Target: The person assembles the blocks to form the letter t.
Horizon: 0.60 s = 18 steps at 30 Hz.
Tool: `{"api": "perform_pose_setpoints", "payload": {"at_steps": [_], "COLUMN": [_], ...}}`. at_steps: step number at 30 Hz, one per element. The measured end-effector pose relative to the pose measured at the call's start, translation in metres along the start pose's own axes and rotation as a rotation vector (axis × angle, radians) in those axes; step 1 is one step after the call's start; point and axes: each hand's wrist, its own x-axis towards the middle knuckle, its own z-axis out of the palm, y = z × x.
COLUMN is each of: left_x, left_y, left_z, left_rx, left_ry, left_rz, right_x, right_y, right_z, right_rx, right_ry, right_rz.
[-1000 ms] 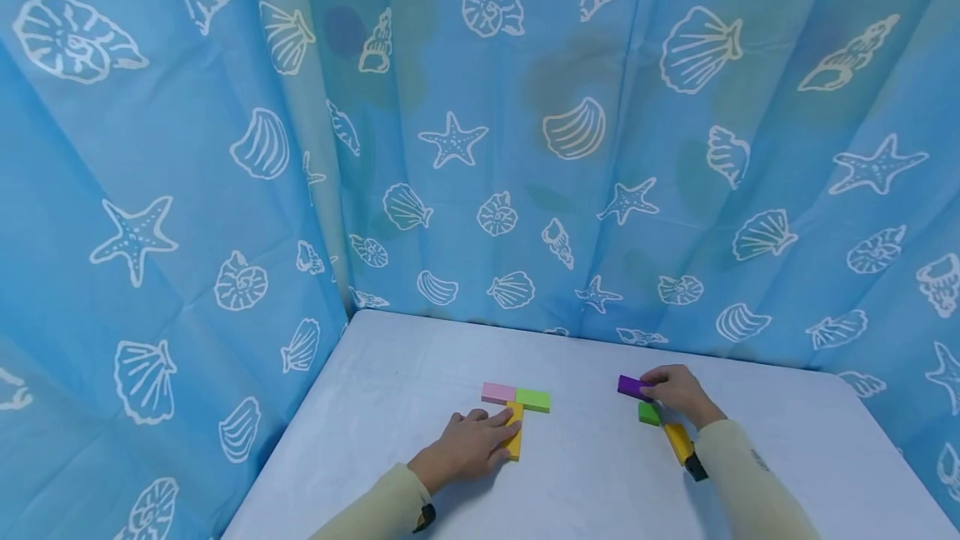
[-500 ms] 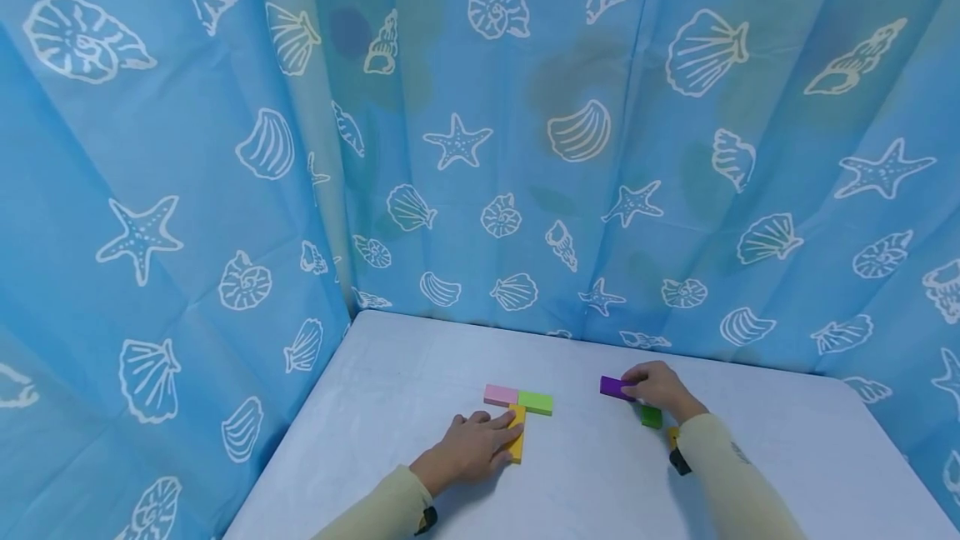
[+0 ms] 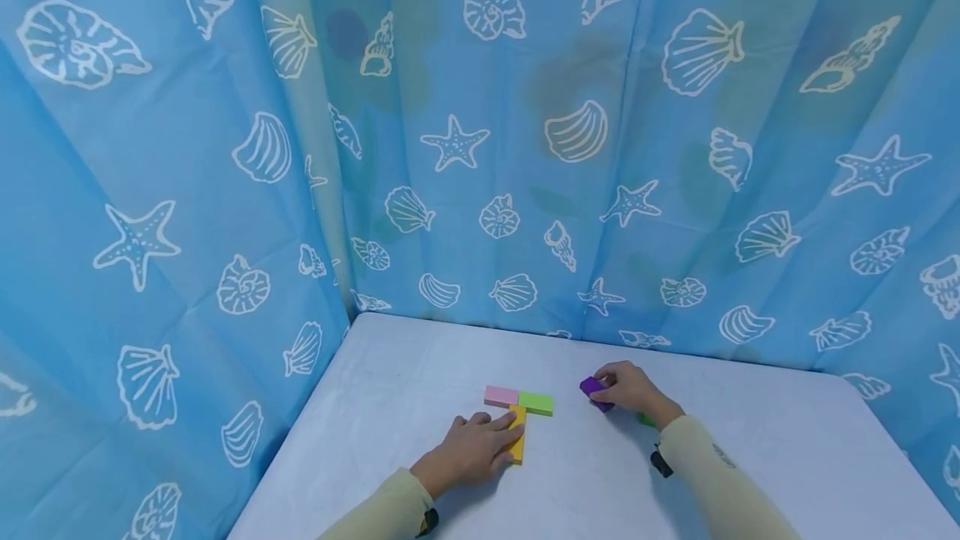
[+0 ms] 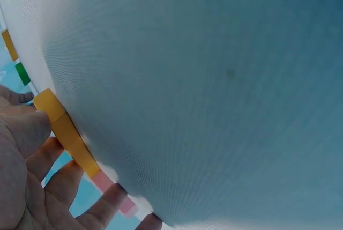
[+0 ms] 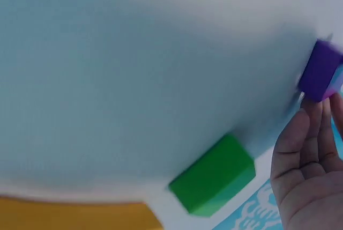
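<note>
My left hand [image 3: 468,444] lies across a yellow block [image 3: 517,444] on the white tabletop, its fingertips resting on top. In the left wrist view, the thumb touches one end of that yellow block [image 4: 72,141]. A pink block [image 3: 501,396] and a light green block [image 3: 536,403] sit end to end at its far end, making a T. To the right, my right hand [image 3: 633,390] pinches a purple block [image 3: 596,392] between thumb and fingers, and the block is tilted. Behind this hand a darker green block [image 5: 214,179] is mostly hidden in the head view.
Another yellow block [image 5: 80,214] shows at the lower edge of the right wrist view; the right sleeve covers it from above. The white table [image 3: 405,365] meets a blue shell-patterned curtain [image 3: 465,148] at its back and left edges.
My right hand has moved left with the purple block and turned it. The right forearm now hides the far yellow block and most of the darker green one. My left hand stays put.
</note>
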Motion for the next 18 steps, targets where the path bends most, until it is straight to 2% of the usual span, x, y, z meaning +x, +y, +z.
{"api": "perform_pose_setpoints", "payload": {"at_steps": [7,13,18], "left_x": [0.0,-0.001,-0.002], "left_y": [0.0,0.001,0.003], "left_z": [0.0,-0.003,0.001], "left_rx": [0.009,0.009,-0.006], "left_ry": [0.01,0.011,-0.004], "left_rz": [0.003,-0.003,-0.006], "right_x": [-0.003,-0.003,-0.004], "right_y": [-0.008,-0.004,-0.006], "right_z": [0.006,0.009,0.017], "right_rx": [-0.002,0.021,0.031], "right_ry": [0.009,0.015,0.035], "right_rz": [0.013,0.01,-0.006]}}
